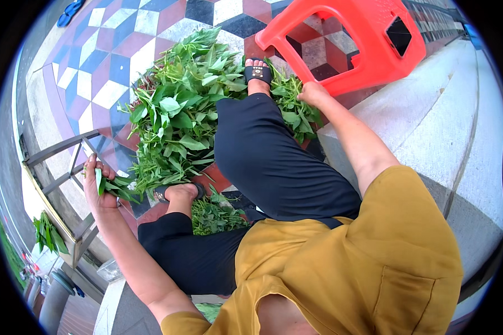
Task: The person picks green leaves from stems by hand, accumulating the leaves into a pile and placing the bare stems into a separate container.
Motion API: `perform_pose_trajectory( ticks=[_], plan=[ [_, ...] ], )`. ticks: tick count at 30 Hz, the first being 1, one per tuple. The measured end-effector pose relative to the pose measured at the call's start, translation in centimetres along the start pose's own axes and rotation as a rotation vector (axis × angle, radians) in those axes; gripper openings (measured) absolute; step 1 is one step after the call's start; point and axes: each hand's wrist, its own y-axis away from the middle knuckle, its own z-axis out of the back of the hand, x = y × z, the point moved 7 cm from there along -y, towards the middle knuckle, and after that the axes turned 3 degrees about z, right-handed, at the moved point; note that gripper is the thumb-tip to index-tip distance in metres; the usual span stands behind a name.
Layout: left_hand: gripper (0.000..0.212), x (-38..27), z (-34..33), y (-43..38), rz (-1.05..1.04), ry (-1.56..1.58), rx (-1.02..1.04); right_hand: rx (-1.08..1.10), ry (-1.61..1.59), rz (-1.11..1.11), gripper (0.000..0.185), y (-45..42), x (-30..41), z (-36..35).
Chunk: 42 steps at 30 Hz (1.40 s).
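Observation:
My left hand, raised at the left, is closed around a small bunch of leafy greens. A large heap of long-stemmed leafy greens, possibly water spinach, covers the tiles between and beyond my feet. My right hand has its fingers curled at the stems of a smaller pile of greens, right by the red plastic stool's edge. Its fingertips are partly hidden, so whether they grip a stem is unclear. More greens lie beneath my left leg.
The red plastic stool lies on its side, with a dark smartphone on it. A metal frame stands at the left, beside another leafy bunch. Concrete steps rise at the right. Blue flip-flops lie far left.

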Motion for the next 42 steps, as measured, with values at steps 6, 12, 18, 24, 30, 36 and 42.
perform_pose_trajectory(
  ticks=[6,12,18,24,30,36,42],
  plan=[
    [0.012,-1.0,-1.0,-0.2,-0.018,0.002,0.033,-0.040,0.007,0.166,0.041,-0.4,3.1,0.7],
    [0.010,-2.1,-1.9,0.1,-0.058,0.045,0.061,-0.198,-0.007,0.702,0.030,-0.1,21.2,8.1],
    [0.009,-3.0,-0.6,1.3,-0.064,0.138,0.074,-0.134,0.179,1.089,0.027,5.2,43.2,4.7],
    [0.013,-3.1,0.7,1.8,-0.061,0.161,0.044,-0.104,0.288,0.899,0.025,3.0,49.0,-3.8],
    [0.017,-3.6,0.8,2.5,-0.064,0.135,0.049,-0.145,0.175,0.667,0.022,0.0,46.6,-6.7],
    [0.016,-3.9,0.3,2.1,-0.066,0.145,0.043,-0.169,0.288,0.744,0.022,0.0,44.5,-6.7],
    [0.013,-3.7,-1.7,2.1,-0.062,0.187,0.081,-0.223,0.253,0.834,0.018,1.3,43.3,-4.6]
  ],
)
